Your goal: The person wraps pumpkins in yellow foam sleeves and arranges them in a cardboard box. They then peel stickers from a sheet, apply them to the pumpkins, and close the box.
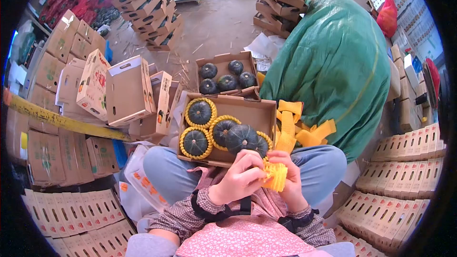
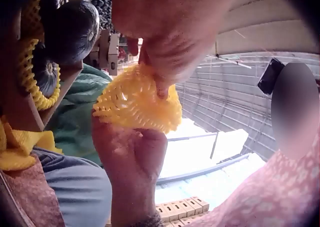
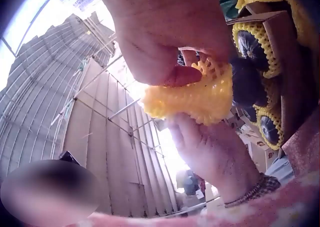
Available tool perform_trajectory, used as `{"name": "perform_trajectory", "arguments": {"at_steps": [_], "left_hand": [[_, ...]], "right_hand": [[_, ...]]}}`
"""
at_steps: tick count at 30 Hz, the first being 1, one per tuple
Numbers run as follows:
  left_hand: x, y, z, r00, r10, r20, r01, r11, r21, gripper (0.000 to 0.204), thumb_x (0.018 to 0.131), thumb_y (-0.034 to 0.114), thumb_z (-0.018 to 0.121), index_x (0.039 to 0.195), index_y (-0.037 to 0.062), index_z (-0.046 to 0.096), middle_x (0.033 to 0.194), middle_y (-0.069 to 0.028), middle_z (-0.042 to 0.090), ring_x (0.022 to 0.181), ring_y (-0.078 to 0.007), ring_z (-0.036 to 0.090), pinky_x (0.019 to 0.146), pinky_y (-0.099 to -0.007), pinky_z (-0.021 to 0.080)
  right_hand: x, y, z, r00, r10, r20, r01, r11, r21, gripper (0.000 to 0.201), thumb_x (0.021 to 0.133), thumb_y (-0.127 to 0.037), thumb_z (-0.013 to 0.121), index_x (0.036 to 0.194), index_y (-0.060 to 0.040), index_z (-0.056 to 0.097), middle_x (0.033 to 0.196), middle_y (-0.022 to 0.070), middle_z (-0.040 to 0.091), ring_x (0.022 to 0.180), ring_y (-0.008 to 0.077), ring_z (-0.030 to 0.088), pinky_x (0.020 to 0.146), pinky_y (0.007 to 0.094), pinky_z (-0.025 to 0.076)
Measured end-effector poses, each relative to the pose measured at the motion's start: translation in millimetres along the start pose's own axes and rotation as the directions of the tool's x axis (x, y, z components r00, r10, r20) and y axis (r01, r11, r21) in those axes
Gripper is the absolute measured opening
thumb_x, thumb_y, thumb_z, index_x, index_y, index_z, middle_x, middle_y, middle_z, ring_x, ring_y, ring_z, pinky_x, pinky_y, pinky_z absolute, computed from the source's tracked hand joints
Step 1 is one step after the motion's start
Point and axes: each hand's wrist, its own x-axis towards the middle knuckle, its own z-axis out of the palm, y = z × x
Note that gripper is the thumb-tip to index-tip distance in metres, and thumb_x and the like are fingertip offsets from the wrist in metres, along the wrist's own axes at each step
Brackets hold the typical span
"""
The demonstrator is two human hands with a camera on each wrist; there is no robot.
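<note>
Both hands hold a yellow foam net sleeve (image 1: 274,176) in front of the chest, bunched up between them. My left hand (image 1: 243,176) pinches its left side, while my right hand (image 1: 291,173) grips the right side, as the left wrist view also shows with the net (image 2: 137,101) between the fingers. Just beyond the fingers, a bare dark green squash (image 1: 242,138) rests over others in an open cardboard box (image 1: 252,104). Several squashes in that box wear yellow nets, among them a squash (image 1: 196,143) at the left.
More yellow net sleeves (image 1: 312,133) lie right of the box, against a big green sack (image 1: 333,66). Behind, a second box (image 1: 223,59) holds several bare squashes. Empty cartons (image 1: 126,90) lean at the left. Stacked trays (image 1: 147,12) stand farther back.
</note>
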Motion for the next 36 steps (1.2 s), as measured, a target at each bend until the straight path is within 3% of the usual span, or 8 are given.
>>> {"name": "perform_trajectory", "arguments": {"at_steps": [4, 5, 7, 11, 13, 14, 19, 36], "left_hand": [[-11, -6, -26, 0.783, -0.293, 0.549, 0.458, 0.869, -0.190, 0.015, 0.087, 0.012, 0.068, 0.088, 0.0024, 0.056, 0.082, -0.0070, 0.055, 0.081, -0.0190, 0.056, 0.072, -0.0302, 0.046], [-12, -8, -35, 0.583, -0.342, 0.737, 0.619, 0.775, -0.129, 0.015, 0.089, 0.013, 0.065, 0.089, 0.0019, 0.056, 0.082, -0.0070, 0.055, 0.080, -0.0170, 0.055, 0.072, -0.0296, 0.046], [-18, -9, -50, 0.682, -0.367, 0.633, 0.626, 0.741, -0.245, 0.010, 0.094, 0.012, 0.058, 0.092, 0.0024, 0.054, 0.084, -0.0046, 0.057, 0.078, -0.0119, 0.055, 0.072, -0.0272, 0.046], [-27, -5, -35, 0.632, -0.605, 0.484, 0.603, -0.009, -0.798, 0.017, 0.102, 0.020, 0.046, 0.109, 0.0054, 0.051, 0.075, -0.0019, 0.055, 0.069, -0.0063, 0.055, 0.062, -0.0225, 0.045], [-32, -1, -29, 0.616, -0.405, 0.676, 0.599, -0.316, -0.736, 0.023, 0.103, 0.023, 0.041, 0.112, 0.0043, 0.050, 0.069, -0.0001, 0.051, 0.059, -0.0068, 0.052, 0.054, -0.0210, 0.041], [-36, -2, -26, 0.403, -0.425, 0.811, 0.745, -0.362, -0.560, 0.030, 0.104, 0.030, 0.037, 0.114, 0.0048, 0.051, 0.063, 0.0011, 0.046, 0.050, -0.0057, 0.045, 0.048, -0.0199, 0.035], [-11, -22, -42, 0.961, -0.275, 0.031, 0.263, 0.942, 0.209, 0.013, 0.086, 0.008, 0.067, 0.085, -0.0001, 0.057, 0.081, -0.0111, 0.052, 0.075, -0.0230, 0.055, 0.066, -0.0332, 0.046], [-31, -143, -57, 0.553, -0.674, -0.490, 0.455, 0.737, -0.499, 0.012, 0.097, 0.015, 0.058, 0.088, 0.0061, 0.058, 0.078, 0.0035, 0.059, 0.070, -0.0017, 0.050, 0.063, -0.0186, 0.041]], "right_hand": [[-14, 28, -29, 0.997, -0.045, 0.061, 0.056, 0.981, -0.185, 0.019, 0.071, 0.003, 0.053, 0.089, 0.0034, 0.060, 0.106, 0.0135, 0.062, 0.106, 0.0235, 0.057, 0.095, 0.0306, 0.043], [-16, 27, -35, 0.979, 0.120, 0.166, -0.150, 0.973, 0.178, 0.022, 0.071, 0.002, 0.052, 0.091, 0.0045, 0.060, 0.110, 0.0145, 0.062, 0.107, 0.0245, 0.058, 0.096, 0.0310, 0.043], [-15, 16, -35, 0.831, 0.257, 0.494, -0.554, 0.474, 0.684, 0.029, 0.069, -0.001, 0.050, 0.095, 0.0067, 0.061, 0.118, 0.0165, 0.062, 0.110, 0.0265, 0.059, 0.098, 0.0317, 0.043], [-22, 4, -30, 0.694, 0.494, 0.523, -0.503, 0.853, -0.139, 0.043, 0.094, -0.029, 0.054, 0.117, 0.0072, 0.058, 0.112, 0.0182, 0.065, 0.107, 0.0267, 0.061, 0.094, 0.0353, 0.047], [7, -1, -30, 0.808, 0.007, 0.589, -0.412, 0.721, 0.557, 0.035, 0.097, -0.024, 0.055, 0.116, 0.0058, 0.058, 0.109, 0.0122, 0.065, 0.100, 0.0182, 0.062, 0.085, 0.0322, 0.050], [5, -26, -35, 0.833, 0.244, 0.496, -0.507, 0.694, 0.510, 0.025, 0.097, -0.018, 0.056, 0.109, 0.0034, 0.059, 0.101, 0.0074, 0.066, 0.090, 0.0138, 0.062, 0.077, 0.0269, 0.051], [31, 39, -30, 0.994, 0.051, -0.094, -0.093, 0.849, -0.520, 0.014, 0.096, -0.012, 0.054, 0.102, 0.0001, 0.057, 0.088, 0.0138, 0.062, 0.079, 0.0250, 0.060, 0.073, 0.0316, 0.047], [130, 103, 38, 0.985, 0.144, -0.098, -0.172, 0.898, -0.405, 0.024, 0.098, -0.020, 0.054, 0.082, -0.0029, 0.052, 0.071, -0.0061, 0.047, 0.071, 0.0033, 0.040, 0.061, 0.0238, 0.037]]}}
